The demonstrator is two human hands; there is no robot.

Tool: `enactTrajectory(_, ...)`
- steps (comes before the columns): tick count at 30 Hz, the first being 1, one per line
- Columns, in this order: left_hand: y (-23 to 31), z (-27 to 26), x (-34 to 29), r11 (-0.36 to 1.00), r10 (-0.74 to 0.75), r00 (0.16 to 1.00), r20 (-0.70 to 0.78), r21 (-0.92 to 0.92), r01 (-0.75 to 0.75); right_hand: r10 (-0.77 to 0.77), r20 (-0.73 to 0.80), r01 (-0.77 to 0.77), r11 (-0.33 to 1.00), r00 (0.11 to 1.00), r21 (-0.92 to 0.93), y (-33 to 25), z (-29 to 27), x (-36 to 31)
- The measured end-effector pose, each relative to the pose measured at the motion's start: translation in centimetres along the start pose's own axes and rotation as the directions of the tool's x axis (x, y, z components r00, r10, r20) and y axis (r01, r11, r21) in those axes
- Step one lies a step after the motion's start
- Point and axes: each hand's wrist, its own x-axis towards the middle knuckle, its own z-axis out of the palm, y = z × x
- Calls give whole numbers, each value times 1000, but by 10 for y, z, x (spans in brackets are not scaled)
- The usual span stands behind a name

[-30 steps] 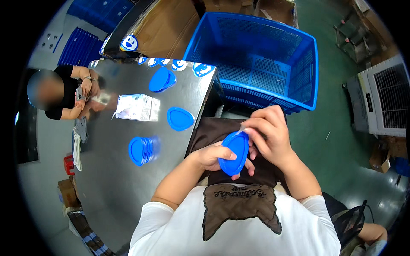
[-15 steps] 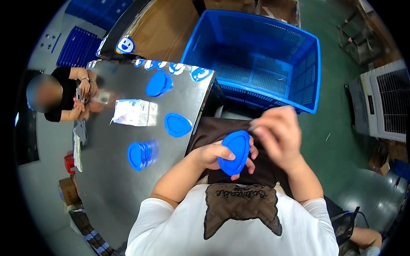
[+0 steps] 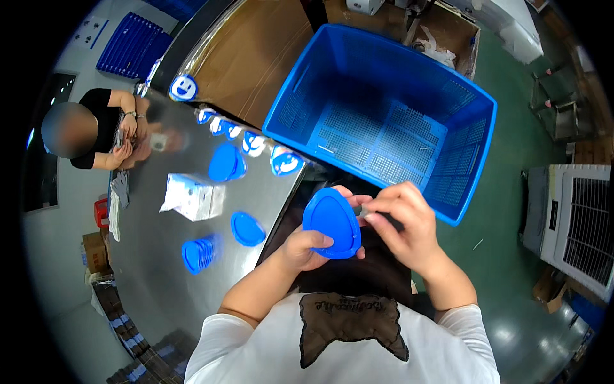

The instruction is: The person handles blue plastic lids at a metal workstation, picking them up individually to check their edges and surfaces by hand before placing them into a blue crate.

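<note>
A blue rounded-triangle plastic lid [image 3: 332,223] is tilted up over my lap, its flat face toward me. My left hand [image 3: 304,249] grips it, thumb on the near face and fingers behind. At the lid's right edge, close to the left fingertips, my right hand [image 3: 406,224] pinches something small and greyish that I cannot make out. On the metal table [image 3: 153,275] to the left lie a single blue lid [image 3: 248,229], a stack of similar lids [image 3: 198,255] on its side, and more blue lids [image 3: 225,162] farther back. A white package [image 3: 192,197] sits among them.
Ahead stands a large blue plastic crate [image 3: 476,160], just beyond my hands. A big cardboard box [image 3: 249,64] is behind the table's far edge, which carries round face stickers [image 3: 286,160]. Across the table is another person [image 3: 102,128]. A white grilled appliance [image 3: 575,217] stands right.
My right hand has come down and left to the lid's edge. The lid is turned more face-on in my left hand. The whole view has shifted and rotated slightly.
</note>
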Motion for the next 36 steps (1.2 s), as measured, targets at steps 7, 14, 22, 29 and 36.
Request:
enactTrajectory(7,14,41,54,997,63,997,-33,42,-62,-1,-1,1,983,1000,-185,7,-58,48)
enactTrajectory(14,40,126,48,982,184,979,-90,45,-181,-136,144,151,984,980,-98,-61,-119,89)
enactTrajectory(22,57,197,27,949,301,954,6,96,-300,-93,-103,68,972,990,-226,-112,-176,109)
enactTrajectory(29,47,240,29,926,354,932,81,108,-361,-335,102,346,930,937,-125,-149,-174,106)
enactTrajectory(36,43,242,27,926,348,927,141,104,-364,-102,-343,59,989,934,-132,-160,-222,96)
